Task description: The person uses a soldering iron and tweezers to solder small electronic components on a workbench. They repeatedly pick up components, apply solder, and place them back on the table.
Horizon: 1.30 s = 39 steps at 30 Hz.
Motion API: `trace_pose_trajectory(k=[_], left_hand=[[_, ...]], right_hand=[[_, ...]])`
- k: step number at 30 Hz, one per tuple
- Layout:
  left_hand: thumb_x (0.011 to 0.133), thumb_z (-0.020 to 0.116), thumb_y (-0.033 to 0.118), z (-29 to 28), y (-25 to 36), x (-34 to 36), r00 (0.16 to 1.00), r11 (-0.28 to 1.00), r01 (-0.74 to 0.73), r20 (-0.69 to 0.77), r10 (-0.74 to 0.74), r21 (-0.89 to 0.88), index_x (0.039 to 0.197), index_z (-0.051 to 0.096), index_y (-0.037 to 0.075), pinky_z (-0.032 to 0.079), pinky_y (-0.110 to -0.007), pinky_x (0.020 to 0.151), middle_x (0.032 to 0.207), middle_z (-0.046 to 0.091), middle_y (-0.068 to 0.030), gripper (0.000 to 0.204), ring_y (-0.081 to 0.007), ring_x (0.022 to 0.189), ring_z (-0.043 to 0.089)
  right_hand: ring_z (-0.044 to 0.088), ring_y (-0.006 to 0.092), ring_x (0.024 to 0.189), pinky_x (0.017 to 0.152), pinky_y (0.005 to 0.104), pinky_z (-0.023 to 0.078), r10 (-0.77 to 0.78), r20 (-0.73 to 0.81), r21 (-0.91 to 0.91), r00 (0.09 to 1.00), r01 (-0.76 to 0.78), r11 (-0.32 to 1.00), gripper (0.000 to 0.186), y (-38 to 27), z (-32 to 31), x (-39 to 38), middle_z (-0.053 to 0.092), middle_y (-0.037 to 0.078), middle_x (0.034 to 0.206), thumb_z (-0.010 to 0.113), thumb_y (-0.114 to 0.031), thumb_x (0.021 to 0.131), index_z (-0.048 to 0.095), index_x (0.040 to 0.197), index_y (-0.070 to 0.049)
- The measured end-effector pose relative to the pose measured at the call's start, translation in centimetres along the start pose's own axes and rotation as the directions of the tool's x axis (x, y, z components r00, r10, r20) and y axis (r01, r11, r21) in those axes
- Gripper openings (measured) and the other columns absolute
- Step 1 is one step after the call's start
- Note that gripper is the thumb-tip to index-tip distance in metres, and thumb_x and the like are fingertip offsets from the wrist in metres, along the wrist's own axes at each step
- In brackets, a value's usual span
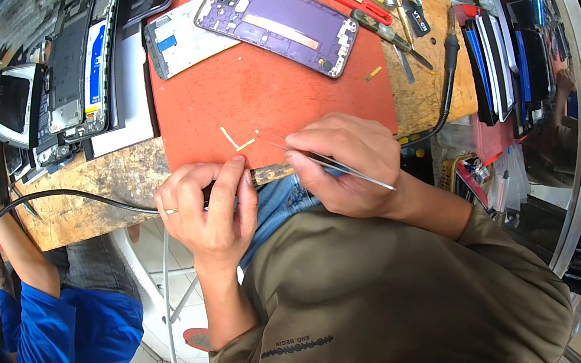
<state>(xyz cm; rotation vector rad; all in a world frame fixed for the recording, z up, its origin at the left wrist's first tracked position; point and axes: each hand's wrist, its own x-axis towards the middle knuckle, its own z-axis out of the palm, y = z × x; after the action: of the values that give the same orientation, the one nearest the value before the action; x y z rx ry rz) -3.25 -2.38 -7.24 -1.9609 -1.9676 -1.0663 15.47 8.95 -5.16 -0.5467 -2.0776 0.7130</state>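
My right hand (pixel 352 165) grips metal tweezers (pixel 369 177), their fine tips over the red mat (pixel 189 106), just right of some thin cream strips (pixel 245 145) laid in an angled shape. My left hand (pixel 208 209) is curled at the mat's front edge below those strips; a dark bit shows between its fingers, too hidden to name. A small yellow-green strip (pixel 373 74) lies at the mat's right. At the back, a purple phone housing (pixel 283 28) overlaps a silver phone plate (pixel 173 49).
Opened phones (pixel 72 79) crowd the wooden bench (pixel 98 203) at left, with a black cable (pixel 82 197) across it. A soldering iron (pixel 446 68) and tools (pixel 370 8) lie right. A co-worker in blue (pixel 81 340) sits at left. A metal-framed glass case (pixel 568 27) borders the right.
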Motion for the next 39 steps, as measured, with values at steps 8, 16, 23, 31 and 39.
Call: trace_pose_trajectory(k=[8,16,23,31,39], left_hand=[[0.080,0.085,0.008,-0.2,0.5,0.3,0.993,0.985,0.104,-0.042,-0.111,-0.141,0.106,0.080,0.013,0.046,-0.040,0.084,0.096,0.067,-0.0030,0.027,-0.0266,0.092,0.065],[0.085,0.082,0.014,-0.5,2.7,2.5,0.991,0.992,0.068,0.109,-0.079,0.102,0.112,0.081,0.017,0.037,-0.046,0.105,0.100,0.068,0.0022,0.027,-0.0230,0.106,0.062],[0.087,0.078,0.021,-0.5,2.0,4.4,0.966,0.973,-0.135,0.245,0.087,0.189,0.122,0.080,0.023,0.034,-0.050,0.113,0.107,0.068,0.0055,0.035,-0.0213,0.117,0.059],[0.089,0.077,0.025,-0.8,1.2,5.4,0.922,0.942,-0.266,0.340,0.186,0.206,0.122,0.080,0.022,0.033,-0.051,0.117,0.107,0.067,0.0054,0.034,-0.0209,0.119,0.059],[0.087,0.079,0.025,-0.7,1.3,5.6,0.920,0.945,-0.267,0.343,0.191,0.190,0.121,0.081,0.022,0.034,-0.050,0.117,0.104,0.066,0.0047,0.035,-0.0203,0.117,0.061]], right_hand=[[0.075,0.0253,0.072,0.063,0.0332,0.058,0.042,0.014,0.034,0.999,-0.043,0.999,0.021,0.5,-1.7,-0.1,0.077,0.015,0.087,0.080,0.008,0.088,0.074,0.108,0.005],[0.071,0.0238,0.068,0.058,0.0342,0.054,0.219,0.009,0.068,0.976,-0.220,0.973,0.020,0.4,-2.0,-0.4,0.072,0.013,0.086,0.081,0.005,0.090,0.073,0.108,0.001],[0.069,0.0164,0.066,0.058,0.0293,0.052,0.168,-0.001,0.059,0.986,-0.168,0.984,0.016,0.9,-2.1,-0.5,0.075,0.012,0.087,0.079,0.004,0.092,0.074,0.107,0.002],[0.070,0.0189,0.067,0.058,0.0305,0.052,0.153,-0.034,0.086,0.988,-0.150,0.985,0.016,0.9,-2.2,-0.4,0.075,0.013,0.086,0.079,0.005,0.090,0.074,0.105,0.003],[0.074,0.0262,0.073,0.062,0.0346,0.057,0.021,-0.054,0.076,0.998,-0.017,0.997,0.022,1.8,-2.0,-0.4,0.075,0.016,0.089,0.080,0.011,0.087,0.074,0.106,0.005]])
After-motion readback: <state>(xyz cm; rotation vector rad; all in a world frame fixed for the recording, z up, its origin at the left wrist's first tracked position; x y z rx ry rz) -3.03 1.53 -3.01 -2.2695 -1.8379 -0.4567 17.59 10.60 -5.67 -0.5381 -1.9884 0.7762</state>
